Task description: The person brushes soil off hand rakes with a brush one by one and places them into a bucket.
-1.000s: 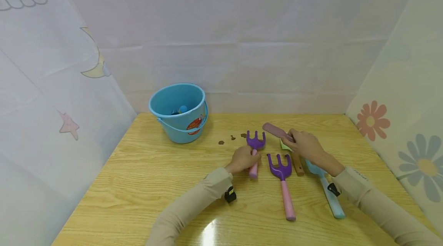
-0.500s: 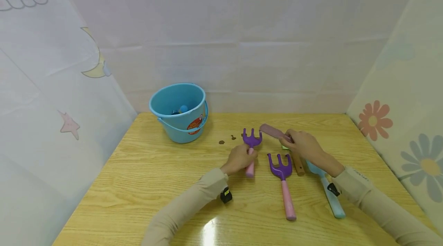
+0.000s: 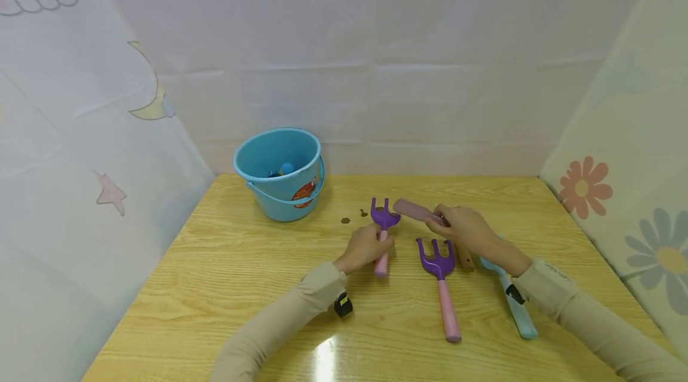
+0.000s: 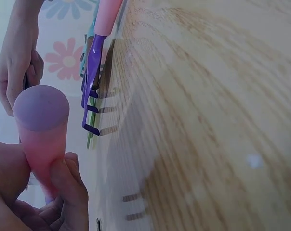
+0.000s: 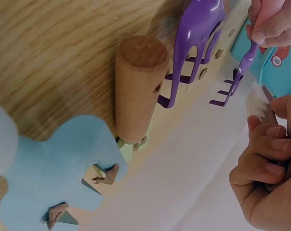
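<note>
My left hand [image 3: 365,249] grips the pink handle of a toy hand rake [image 3: 384,218] with purple prongs, raised over the table. In the left wrist view its rounded handle end [image 4: 42,108] faces the camera. My right hand [image 3: 466,230] holds a pinkish brush [image 3: 412,210], its flat back up and its tip close to the rake's prongs. White bristles [image 5: 257,103] show beneath it in the right wrist view. A second purple and pink rake [image 3: 438,264] lies between the hands. Brown bits [image 3: 345,221] lie on the table beyond the left hand.
A light blue bucket [image 3: 276,206] with small things inside stands at the back left. Under the right forearm lie a wooden-handled tool [image 5: 138,96] and a light blue tool [image 3: 520,313]. Brown clumps [image 5: 107,174] sit on the blue tool's head. Printed cloth walls [image 3: 430,119] enclose the table.
My left hand has moved left with the rake, whose prongs have turned somewhat. My right hand has moved the brush left, keeping it close to the prongs.
</note>
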The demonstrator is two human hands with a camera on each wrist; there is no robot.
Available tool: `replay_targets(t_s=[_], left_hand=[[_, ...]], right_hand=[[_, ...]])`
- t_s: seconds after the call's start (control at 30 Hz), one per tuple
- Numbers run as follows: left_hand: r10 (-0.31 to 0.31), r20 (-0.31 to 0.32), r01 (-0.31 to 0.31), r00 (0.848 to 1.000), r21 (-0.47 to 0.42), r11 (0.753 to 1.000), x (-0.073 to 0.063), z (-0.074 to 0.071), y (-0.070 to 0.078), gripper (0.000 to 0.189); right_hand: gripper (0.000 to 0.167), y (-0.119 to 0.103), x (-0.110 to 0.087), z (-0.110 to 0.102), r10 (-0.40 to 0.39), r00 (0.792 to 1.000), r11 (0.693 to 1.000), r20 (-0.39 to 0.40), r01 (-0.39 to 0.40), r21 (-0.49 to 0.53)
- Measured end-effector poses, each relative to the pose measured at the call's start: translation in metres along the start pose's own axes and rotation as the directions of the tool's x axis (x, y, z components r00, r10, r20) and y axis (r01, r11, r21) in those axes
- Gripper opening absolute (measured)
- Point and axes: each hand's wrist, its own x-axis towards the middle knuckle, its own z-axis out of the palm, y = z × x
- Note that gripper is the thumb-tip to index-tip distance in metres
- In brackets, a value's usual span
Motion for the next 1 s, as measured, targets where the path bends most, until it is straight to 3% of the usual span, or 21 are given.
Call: replay_targets(t_s=[0.17,0.33,0.6,0.8,1.0], left_hand=[[-0.023,0.018,0.024,1.000,-0.035,0.999,-0.0022,-0.0042,0.0011,0.019],[-0.029,0.009,0.029,1.000,-0.008,1.000,-0.0027,-0.0052,0.0024,0.020],[-0.051,0.013,0.051,0.999,0.003,0.999,-0.0045,-0.0039,0.0043,0.018],[-0.032,-0.005,0.032,0.999,0.015,0.999,-0.0056,-0.0034,0.0046,0.018],[-0.022,0.001,0.022,1.000,0.014,1.000,-0.0073,-0.0055,0.0031,0.019]], right_hand=[[0.024,-0.0016,0.0023,0.0038,-0.037,0.999,0.998,0.020,0.038,-0.046],[0.020,0.0009,0.0050,0.0060,-0.071,0.997,0.995,-0.010,0.070,-0.072],[0.020,0.0024,0.0078,0.0021,-0.039,0.998,0.997,-0.051,0.035,-0.074],[0.021,-0.0054,0.0081,0.0015,-0.073,0.997,0.996,-0.011,0.072,-0.059],[0.022,-0.0042,0.0059,-0.0012,0.016,0.999,0.996,-0.040,-0.020,-0.085]])
